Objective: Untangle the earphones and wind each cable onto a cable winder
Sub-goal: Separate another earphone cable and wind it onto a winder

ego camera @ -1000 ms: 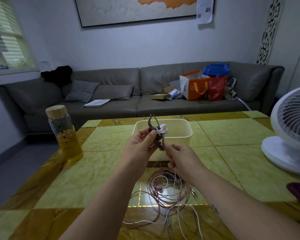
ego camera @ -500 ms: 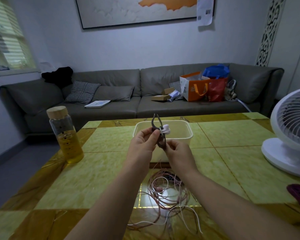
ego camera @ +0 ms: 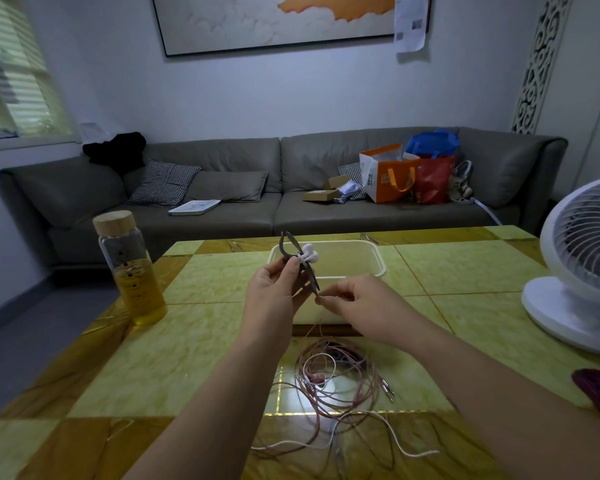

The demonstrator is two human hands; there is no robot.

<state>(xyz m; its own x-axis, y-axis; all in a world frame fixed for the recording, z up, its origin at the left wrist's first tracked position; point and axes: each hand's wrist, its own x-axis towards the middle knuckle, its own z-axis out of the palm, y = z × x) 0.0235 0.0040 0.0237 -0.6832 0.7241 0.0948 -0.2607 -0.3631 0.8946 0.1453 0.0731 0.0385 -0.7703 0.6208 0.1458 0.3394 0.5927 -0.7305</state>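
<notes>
Head view shows both hands raised above the counter [ego camera: 205, 323], in front of a white tray [ego camera: 347, 259]. The left hand [ego camera: 274, 296] grips a grey cable winder [ego camera: 311, 278] between the thumb and the curled fingers and holds it nearly upright. Two white earbuds [ego camera: 309, 257] sit against the upper part of the winder, just above the left thumb. The right hand [ego camera: 361, 303] pinches a thin cable [ego camera: 318, 327] between thumb and forefinger, just beside the lower tip of the winder (the other fingers are loosely curled). From this pinch the cable hangs down to a tangle of cables [ego camera: 329, 386], pinkish and white, which lies on the counter between the two forearms. Two metal plugs [ego camera: 388, 391] lie at the right edge of the tangle. A bottle [ego camera: 132, 271] with yellow liquid stands on the counter to the left, well apart from the hands, and a white fan [ego camera: 582, 258] stands to the right.
</notes>
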